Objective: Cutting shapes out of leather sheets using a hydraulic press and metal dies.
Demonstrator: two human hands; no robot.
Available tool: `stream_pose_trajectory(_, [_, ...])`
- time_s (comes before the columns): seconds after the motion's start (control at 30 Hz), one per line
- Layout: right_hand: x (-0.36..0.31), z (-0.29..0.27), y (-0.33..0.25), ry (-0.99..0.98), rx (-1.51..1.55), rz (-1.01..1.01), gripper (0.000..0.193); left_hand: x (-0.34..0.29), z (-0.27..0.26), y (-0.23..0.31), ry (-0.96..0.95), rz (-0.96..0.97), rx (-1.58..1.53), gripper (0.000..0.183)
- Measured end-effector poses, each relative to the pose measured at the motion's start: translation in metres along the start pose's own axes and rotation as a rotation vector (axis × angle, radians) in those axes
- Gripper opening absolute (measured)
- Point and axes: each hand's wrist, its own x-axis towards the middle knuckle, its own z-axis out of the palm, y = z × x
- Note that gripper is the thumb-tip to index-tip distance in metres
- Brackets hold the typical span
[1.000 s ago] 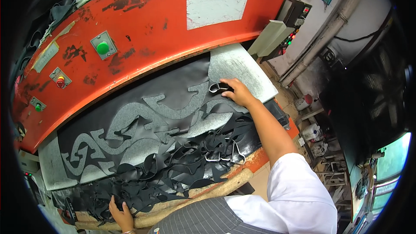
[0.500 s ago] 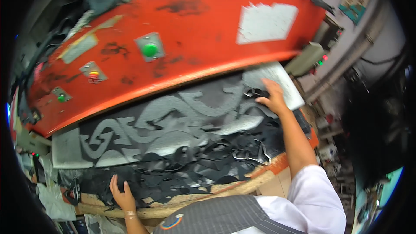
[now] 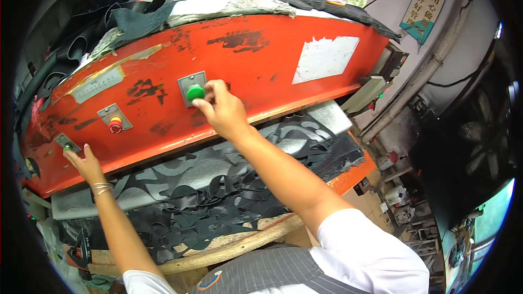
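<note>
My right hand point(image 3: 224, 113) is raised to the large green push button point(image 3: 195, 93) on the red machine front. Its thumb and curved fingers are apart at the button's right side, and whether they press it I cannot tell. Lower left, my left hand point(image 3: 87, 164) reaches a small green button point(image 3: 67, 147), its fingertips at the button and thumb spread. Between the hands is a red knob with a yellow collar point(image 3: 115, 125). Below the red front lies a pale cutting board point(image 3: 212, 159) with dark cut sheet material on it. A bit of metal point(image 3: 295, 115) shows at the board's far edge.
Black curled offcuts point(image 3: 201, 207) pile along the near side, behind a wooden edge point(image 3: 234, 249). Dark scraps and pale cloth point(image 3: 234, 8) lie on top of the red machine point(image 3: 261, 49). A black fan point(image 3: 474, 130) stands at the right.
My right hand has left the black-and-metal piece on the board and moved up left to the large green button. My left hand has risen from the offcuts to the small green button.
</note>
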Motion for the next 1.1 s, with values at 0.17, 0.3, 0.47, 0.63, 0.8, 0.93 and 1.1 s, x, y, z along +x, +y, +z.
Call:
stream_pose_trajectory(0.17, [-0.032,-0.010,-0.004,-0.018,-0.072,0.065,0.037,-0.014,-0.069,-0.018,-0.351,0.049,-0.121,0.060])
stream_pose_trajectory(0.3, [-0.088,-0.038,0.007,-0.108,-0.035,0.109,0.037,-0.125,-0.152,0.090,-0.993,-0.190,-0.130,0.018])
stream_pose_trajectory(0.47, [-0.144,-0.064,0.047,-0.165,-0.018,0.290,0.033,-0.262,-0.236,0.143,-1.227,0.188,-0.286,0.017])
stream_pose_trajectory(0.63, [-0.151,-0.132,0.121,0.068,-0.329,0.353,0.026,-0.287,-0.237,0.149,-1.045,0.189,-0.170,0.013])
stream_pose_trajectory(0.8, [-0.122,-0.203,0.195,0.116,-0.692,0.438,0.042,-0.289,-0.226,0.152,-0.963,0.177,-0.193,0.009])
stream_pose_trajectory(0.93, [-0.095,-0.209,0.224,-0.129,-0.873,0.491,0.056,-0.279,-0.212,0.150,-1.038,0.181,-0.145,0.010])
stream_pose_trajectory(1.1, [-0.077,-0.193,0.248,-0.251,-0.759,0.272,0.044,-0.274,-0.187,0.143,-1.146,0.202,-0.168,0.014])
